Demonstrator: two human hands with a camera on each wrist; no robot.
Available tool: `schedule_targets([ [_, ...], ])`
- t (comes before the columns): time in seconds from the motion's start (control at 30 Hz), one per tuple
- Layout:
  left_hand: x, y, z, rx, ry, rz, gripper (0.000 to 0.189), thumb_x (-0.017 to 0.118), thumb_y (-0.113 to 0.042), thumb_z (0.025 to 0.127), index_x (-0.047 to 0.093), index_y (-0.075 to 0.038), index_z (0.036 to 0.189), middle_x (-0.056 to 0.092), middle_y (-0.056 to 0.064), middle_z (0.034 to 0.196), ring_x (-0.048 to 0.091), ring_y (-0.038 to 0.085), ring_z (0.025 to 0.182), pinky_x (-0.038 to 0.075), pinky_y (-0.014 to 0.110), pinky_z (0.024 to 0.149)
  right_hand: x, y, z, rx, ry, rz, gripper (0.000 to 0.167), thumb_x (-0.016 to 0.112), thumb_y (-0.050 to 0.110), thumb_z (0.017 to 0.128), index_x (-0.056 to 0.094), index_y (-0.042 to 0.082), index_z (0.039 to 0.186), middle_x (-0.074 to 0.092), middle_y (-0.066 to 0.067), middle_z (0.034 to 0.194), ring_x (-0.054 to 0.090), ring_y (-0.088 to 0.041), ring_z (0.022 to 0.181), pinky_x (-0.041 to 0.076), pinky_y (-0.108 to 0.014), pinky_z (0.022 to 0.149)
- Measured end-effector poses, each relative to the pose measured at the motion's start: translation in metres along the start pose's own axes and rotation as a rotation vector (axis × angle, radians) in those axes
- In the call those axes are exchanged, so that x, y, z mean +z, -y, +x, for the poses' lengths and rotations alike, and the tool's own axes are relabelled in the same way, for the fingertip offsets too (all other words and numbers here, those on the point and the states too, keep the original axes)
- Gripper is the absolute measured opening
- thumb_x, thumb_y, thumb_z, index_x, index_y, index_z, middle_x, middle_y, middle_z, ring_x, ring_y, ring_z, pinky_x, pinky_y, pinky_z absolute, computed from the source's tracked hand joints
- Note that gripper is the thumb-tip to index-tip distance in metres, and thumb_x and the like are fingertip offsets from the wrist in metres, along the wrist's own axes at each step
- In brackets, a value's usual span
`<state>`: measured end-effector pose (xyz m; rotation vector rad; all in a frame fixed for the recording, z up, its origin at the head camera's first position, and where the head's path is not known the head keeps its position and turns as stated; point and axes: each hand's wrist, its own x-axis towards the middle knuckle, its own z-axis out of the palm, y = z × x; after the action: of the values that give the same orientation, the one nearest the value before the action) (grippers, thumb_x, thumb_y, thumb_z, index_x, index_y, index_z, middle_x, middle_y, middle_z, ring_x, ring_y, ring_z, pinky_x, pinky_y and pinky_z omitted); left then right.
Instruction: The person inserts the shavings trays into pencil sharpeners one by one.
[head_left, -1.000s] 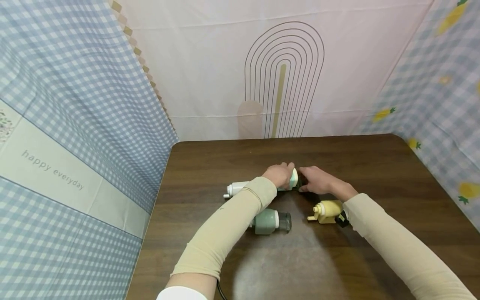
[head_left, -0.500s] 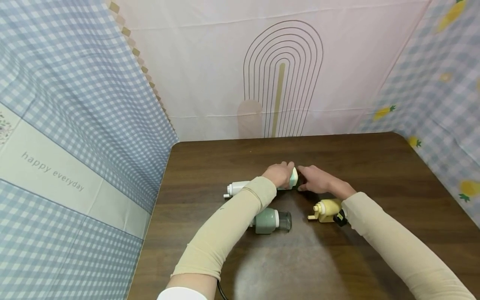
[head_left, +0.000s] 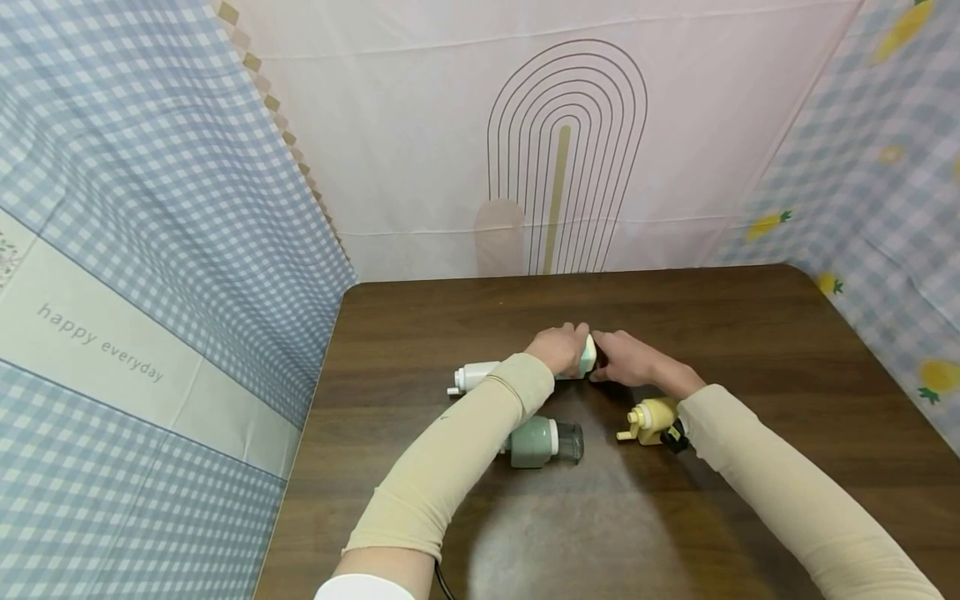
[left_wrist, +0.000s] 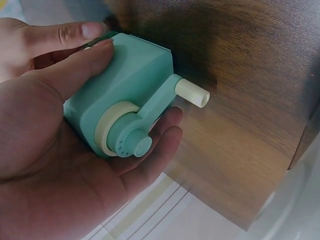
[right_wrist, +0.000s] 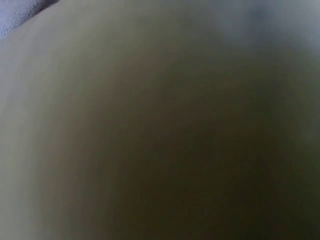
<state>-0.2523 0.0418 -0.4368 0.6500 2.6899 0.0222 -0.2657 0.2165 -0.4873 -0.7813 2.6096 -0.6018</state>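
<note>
In the left wrist view, a teal crank pencil sharpener (left_wrist: 142, 75) with a cream handle knob lies in my left hand (left_wrist: 55, 120), fingers and thumb wrapped round its body. The head view shows my left hand (head_left: 558, 348) over that sharpener (head_left: 588, 357), at the table's middle. My right hand (head_left: 630, 357) comes from the right and pinches the dark, see-through shavings container at the sharpener's far end, mostly hidden by the fingers. Right thumb and container edge (left_wrist: 102, 39) overlap the left thumb in the left wrist view. The right wrist view is a dark blur.
A white crank sharpener (head_left: 474, 375) lies left of my left hand. Nearer are a grey-green sharpener (head_left: 532, 443) with a clear container, partly behind my left sleeve, and a yellow one (head_left: 651, 419) beside my right sleeve. A black box (head_left: 675, 436) hangs at that sleeve.
My right hand and forearm have shifted slightly left, closing in on the left hand and the teal sharpener's end. My left hand and the other sharpeners have stayed put.
</note>
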Motion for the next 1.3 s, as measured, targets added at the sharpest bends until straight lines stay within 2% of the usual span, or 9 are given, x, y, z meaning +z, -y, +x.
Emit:
schedule_targets([
  [0.43,0.000,-0.001,0.001,-0.008,0.001,0.004,0.062,0.076,-0.028,0.098,0.045,-0.013,0.150,0.059,0.009,0.134,0.065,0.021,0.112,0.056,0.032,0.090,0.003,0.000,0.001,0.022,-0.020,0.059,0.044,0.082,0.012,0.093,0.060,-0.003,0.128,0.069,-0.006,0.099,0.066,-0.019,0.085,0.054,-0.041,0.077],
  [0.7,0.000,0.001,0.002,0.000,-0.009,0.002,0.065,0.076,-0.029,0.098,0.045,-0.012,0.152,0.060,0.010,0.135,0.065,0.022,0.112,0.056,0.033,0.090,0.003,0.003,-0.001,0.040,-0.034,0.090,0.062,0.080,0.009,0.095,0.044,-0.008,0.143,0.068,-0.013,0.108,0.067,-0.023,0.092,0.054,-0.044,0.080],
  [1.03,-0.004,0.011,-0.001,0.062,0.002,-0.010,0.065,0.076,-0.031,0.099,0.044,-0.013,0.152,0.061,0.007,0.137,0.064,0.022,0.117,0.055,0.034,0.094,0.000,0.007,0.000,0.048,-0.035,0.072,0.058,0.080,0.010,0.095,0.047,-0.006,0.141,0.068,-0.010,0.102,0.066,-0.022,0.088,0.054,-0.042,0.077],
  [1.2,0.000,0.014,0.004,0.084,-0.022,0.022,0.071,0.078,-0.037,0.098,0.041,-0.016,0.155,0.063,0.006,0.137,0.065,0.022,0.116,0.056,0.036,0.092,-0.005,0.009,-0.003,0.057,0.000,0.084,0.064,0.080,0.012,0.096,0.044,-0.007,0.145,0.069,-0.009,0.102,0.068,-0.020,0.089,0.056,-0.041,0.078],
  [1.3,0.003,0.016,0.007,0.087,-0.036,0.021,0.076,0.079,-0.040,0.096,0.038,-0.018,0.157,0.065,0.006,0.136,0.066,0.022,0.114,0.056,0.037,0.090,-0.008,0.012,-0.005,0.050,0.015,0.072,0.060,0.081,0.013,0.096,0.047,-0.006,0.141,0.069,-0.008,0.101,0.068,-0.019,0.088,0.056,-0.041,0.078],
])
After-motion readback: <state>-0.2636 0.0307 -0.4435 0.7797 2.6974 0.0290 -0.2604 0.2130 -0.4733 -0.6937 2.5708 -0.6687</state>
